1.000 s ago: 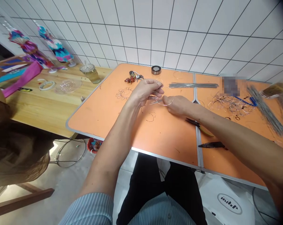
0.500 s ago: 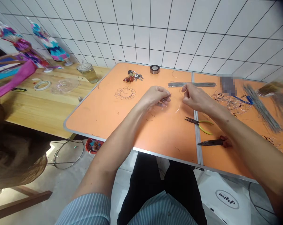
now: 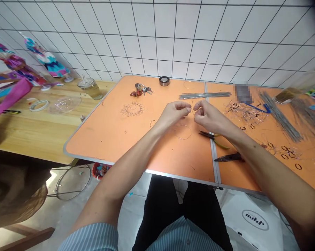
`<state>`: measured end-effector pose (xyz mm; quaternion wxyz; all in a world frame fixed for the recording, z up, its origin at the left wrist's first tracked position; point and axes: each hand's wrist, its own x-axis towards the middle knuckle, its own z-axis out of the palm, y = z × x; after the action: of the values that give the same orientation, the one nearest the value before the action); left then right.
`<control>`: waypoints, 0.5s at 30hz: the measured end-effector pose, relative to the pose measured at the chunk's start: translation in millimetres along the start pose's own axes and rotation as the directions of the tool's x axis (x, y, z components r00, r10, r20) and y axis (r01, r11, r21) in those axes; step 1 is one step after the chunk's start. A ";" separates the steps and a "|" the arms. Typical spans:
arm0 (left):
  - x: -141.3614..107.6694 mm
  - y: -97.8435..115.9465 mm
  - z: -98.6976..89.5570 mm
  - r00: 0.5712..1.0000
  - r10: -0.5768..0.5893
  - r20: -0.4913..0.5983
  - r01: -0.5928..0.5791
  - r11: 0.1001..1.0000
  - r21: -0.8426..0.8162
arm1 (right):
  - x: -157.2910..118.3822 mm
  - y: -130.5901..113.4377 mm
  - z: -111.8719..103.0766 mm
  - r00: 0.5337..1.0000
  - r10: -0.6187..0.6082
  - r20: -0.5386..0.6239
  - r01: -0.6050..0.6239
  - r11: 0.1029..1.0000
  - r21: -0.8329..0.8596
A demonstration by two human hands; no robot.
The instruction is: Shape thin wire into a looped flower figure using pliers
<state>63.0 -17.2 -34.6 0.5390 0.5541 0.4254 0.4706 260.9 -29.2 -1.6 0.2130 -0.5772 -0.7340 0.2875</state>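
Observation:
My left hand (image 3: pixel 174 115) and my right hand (image 3: pixel 208 114) are close together above the orange table, fingertips nearly meeting. Each is closed in a pinch, and a thin wire (image 3: pixel 192 110) shows faintly between them. Below my left hand a fine wire loop (image 3: pixel 183 139) shows against the tabletop; whether it is the same wire I cannot tell. A petal-edged wire ring (image 3: pixel 132 109) lies to the left. Pliers with yellow handles (image 3: pixel 221 144) rest just below my right hand, and dark-jawed pliers (image 3: pixel 229 158) lie nearer the front, partly behind my right forearm.
Along the back lie keys (image 3: pixel 144 90), a tape roll (image 3: pixel 164 81) and a bundle of straight wires (image 3: pixel 204 95). Tangled wire (image 3: pixel 247 113), another wire bundle (image 3: pixel 280 116) and small dark rings (image 3: pixel 285 157) spread across the right. A lidded drink jar (image 3: pixel 91 89) stands on the wooden table.
My hands have come closer together, the right moving left toward the left hand, with wire now between the fingertips. The view has shifted slightly.

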 end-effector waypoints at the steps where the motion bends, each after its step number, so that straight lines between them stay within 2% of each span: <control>1: -1.0 0.0 2.1 0.999 -0.038 0.027 0.040 0.996 -0.076 | 0.3 -1.2 3.8 1.000 -0.005 -0.013 0.005 1.000 -0.004; 3: -1.8 -1.8 5.2 0.996 -0.085 0.029 0.089 0.985 -0.150 | 1.1 -4.6 12.5 1.000 -0.014 -0.028 0.013 1.000 -0.015; 7: 0.1 -8.0 5.6 0.990 -0.138 -0.040 0.128 0.973 -0.190 | -3.2 -6.0 19.9 0.998 -0.058 -0.006 0.058 0.998 -0.032; 9: 1.8 -9.5 3.9 0.991 -0.112 -0.073 0.097 0.979 -0.181 | -13.1 2.7 11.0 0.995 -0.099 -0.012 0.098 0.989 -0.111; 11: 2.8 -9.0 2.2 0.989 -0.113 -0.096 0.095 0.980 -0.173 | -29.8 17.1 -5.4 0.995 -0.104 -0.011 0.097 0.960 -0.261; 13: 2.2 -6.7 1.4 0.990 -0.110 -0.092 0.090 0.976 -0.199 | -50.0 33.0 -23.1 0.999 -0.031 0.014 0.034 0.887 -0.460; 15: -0.1 -3.4 2.0 0.992 -0.107 -0.072 0.088 0.970 -0.228 | -68.2 46.3 -35.0 0.990 0.096 0.105 -0.013 0.798 -0.602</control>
<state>65.1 -17.6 -38.0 0.6026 0.4477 0.4185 0.5112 333.6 -81.4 -5.1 -0.0376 -0.6159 -0.7825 0.0836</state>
